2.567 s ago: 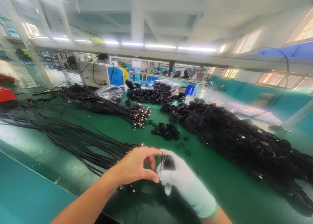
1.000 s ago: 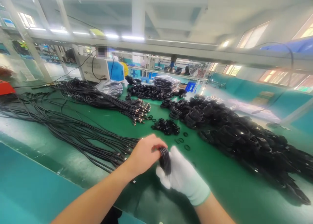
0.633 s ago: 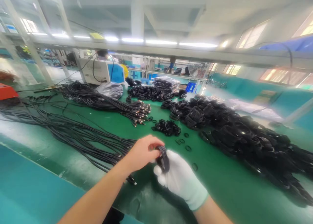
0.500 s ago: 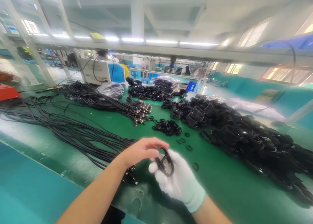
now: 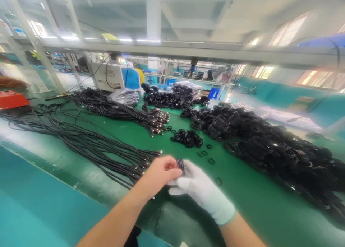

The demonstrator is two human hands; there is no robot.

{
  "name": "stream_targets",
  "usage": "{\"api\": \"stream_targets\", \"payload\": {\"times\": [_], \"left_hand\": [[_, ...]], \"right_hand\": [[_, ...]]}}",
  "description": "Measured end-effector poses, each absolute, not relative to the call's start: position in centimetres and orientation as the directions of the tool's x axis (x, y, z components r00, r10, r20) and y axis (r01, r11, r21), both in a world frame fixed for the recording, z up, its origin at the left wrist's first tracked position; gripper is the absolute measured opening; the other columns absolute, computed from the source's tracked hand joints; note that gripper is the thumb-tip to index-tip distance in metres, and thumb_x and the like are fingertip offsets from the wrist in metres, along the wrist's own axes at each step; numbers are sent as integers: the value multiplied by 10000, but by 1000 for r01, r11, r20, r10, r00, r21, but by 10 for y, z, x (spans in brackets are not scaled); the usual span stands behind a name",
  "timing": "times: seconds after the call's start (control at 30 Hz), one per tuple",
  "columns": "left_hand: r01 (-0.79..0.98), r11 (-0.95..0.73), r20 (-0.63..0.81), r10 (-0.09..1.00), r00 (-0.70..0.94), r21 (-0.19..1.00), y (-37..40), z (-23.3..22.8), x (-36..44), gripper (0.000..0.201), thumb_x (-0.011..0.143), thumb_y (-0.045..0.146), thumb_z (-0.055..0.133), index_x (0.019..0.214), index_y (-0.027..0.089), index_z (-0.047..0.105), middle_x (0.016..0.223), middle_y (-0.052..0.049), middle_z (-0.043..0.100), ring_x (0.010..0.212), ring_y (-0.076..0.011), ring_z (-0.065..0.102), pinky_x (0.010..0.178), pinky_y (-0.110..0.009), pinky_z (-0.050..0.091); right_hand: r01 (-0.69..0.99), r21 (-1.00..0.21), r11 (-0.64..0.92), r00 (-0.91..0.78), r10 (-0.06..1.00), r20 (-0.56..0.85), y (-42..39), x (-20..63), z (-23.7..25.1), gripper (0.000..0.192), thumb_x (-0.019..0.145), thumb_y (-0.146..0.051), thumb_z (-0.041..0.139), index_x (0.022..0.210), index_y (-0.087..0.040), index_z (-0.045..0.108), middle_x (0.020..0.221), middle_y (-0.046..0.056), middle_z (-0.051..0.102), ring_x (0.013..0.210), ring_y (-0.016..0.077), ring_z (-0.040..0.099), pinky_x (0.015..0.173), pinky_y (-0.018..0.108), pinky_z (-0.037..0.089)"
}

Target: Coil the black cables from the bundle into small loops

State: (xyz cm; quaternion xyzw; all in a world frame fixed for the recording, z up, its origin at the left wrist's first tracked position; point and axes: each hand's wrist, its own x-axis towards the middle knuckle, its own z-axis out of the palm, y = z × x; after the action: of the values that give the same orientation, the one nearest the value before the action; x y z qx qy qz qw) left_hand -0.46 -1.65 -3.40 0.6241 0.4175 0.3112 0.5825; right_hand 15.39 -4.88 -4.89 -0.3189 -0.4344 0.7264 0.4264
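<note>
My bare left hand (image 5: 159, 175) and my white-gloved right hand (image 5: 201, 191) meet low in the middle, over the green table (image 5: 151, 139). Together they pinch a small coil of black cable (image 5: 180, 164); only its top edge shows between the fingers. Just left of my hands lie the plug ends of a long spread of loose black cables (image 5: 81, 143). A small heap of black rubber rings (image 5: 188, 138) sits beyond my hands, with a few single rings (image 5: 211, 161) scattered nearer.
A big pile of coiled black cables (image 5: 269, 150) fills the right side. A second bundle of straight cables (image 5: 118, 110) lies farther back, near a white and blue machine (image 5: 114, 76). Bagged coils (image 5: 187, 89) stand at the far end. A red box (image 5: 12, 98) sits at the far left.
The coil, seen as an open loop half a second ago, is now squeezed flat between both hands. My hands have risen slightly in the view.
</note>
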Motion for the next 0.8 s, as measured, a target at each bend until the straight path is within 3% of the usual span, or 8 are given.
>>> {"api": "stream_targets", "payload": {"times": [0.13, 0.27, 0.33, 0.4, 0.53, 0.67, 0.8], "left_hand": [[17, 66, -66, 864, 499, 998, -20, -38, -2, 118, 735, 193, 574, 677, 152, 481, 588, 63, 451, 520, -54, 394, 501, -161, 320], [211, -34, -70, 882, 465, 977, -16, -35, -8, 119, 803, 253, 502, 735, 161, 536, 627, 29, 514, 548, -93, 469, 509, -197, 380], [355, -219, 82, 928, 363, 909, -15, -34, -11, 123, 792, 193, 497, 869, 185, 593, 770, 4, 576, 649, -118, 527, 586, -223, 432], [434, -398, 264, 904, 337, 808, -15, -37, -11, 299, 740, 73, 490, 967, 229, 606, 916, 5, 585, 761, -121, 550, 702, -238, 451], [465, -526, 403, 849, 342, 712, -16, -51, -6, 349, 714, -4, 454, 887, 229, 649, 881, 13, 597, 792, -116, 564, 756, -233, 451], [453, -447, 383, 894, 231, 771, -13, -57, 1, 340, 692, -15, 449, 812, 215, 669, 792, 17, 620, 759, -115, 582, 733, -228, 462], [436, -357, 227, 919, 322, 826, -3, -36, -1, 234, 710, 116, 556, 885, 216, 677, 815, 4, 640, 723, -138, 584, 678, -243, 470]], "right_hand": [[-395, -875, -279, -468, 881, -70, -50, 152, -51, 395, 772, -207, 666, 1121, -138, 494, 1055, 97, 571, 958, 224, 609, 875, 467, 470], [-417, -854, -311, -471, 878, -90, -51, 154, -56, 403, 785, -194, 643, 1153, -132, 489, 1048, 104, 568, 954, 231, 613, 864, 452, 477], [-397, -861, -317, -460, 881, -112, -52, 155, -56, 416, 783, -186, 641, 1168, -144, 489, 1121, 116, 539, 969, 242, 611, 860, 451, 484], [-363, -877, -314, -460, 879, -124, -53, 154, -55, 440, 770, -176, 651, 1180, -157, 490, 1178, 123, 517, 989, 255, 606, 850, 452, 494], [-334, -894, -299, -474, 873, -114, -54, 150, -59, 494, 751, -176, 668, 1208, -182, 483, 1219, 124, 509, 1020, 274, 597, 839, 446, 501], [-418, -844, -337, -507, 857, -91, -52, 149, -66, 498, 768, -185, 651, 1234, -200, 476, 1222, 107, 504, 981, 236, 614, 865, 428, 486], [-538, -730, -421, -568, 821, -55, -48, 157, -68, 356, 796, -284, 619, 1119, -147, 559, 1072, 89, 572, 860, 187, 633, 750, 325, 521]]}}
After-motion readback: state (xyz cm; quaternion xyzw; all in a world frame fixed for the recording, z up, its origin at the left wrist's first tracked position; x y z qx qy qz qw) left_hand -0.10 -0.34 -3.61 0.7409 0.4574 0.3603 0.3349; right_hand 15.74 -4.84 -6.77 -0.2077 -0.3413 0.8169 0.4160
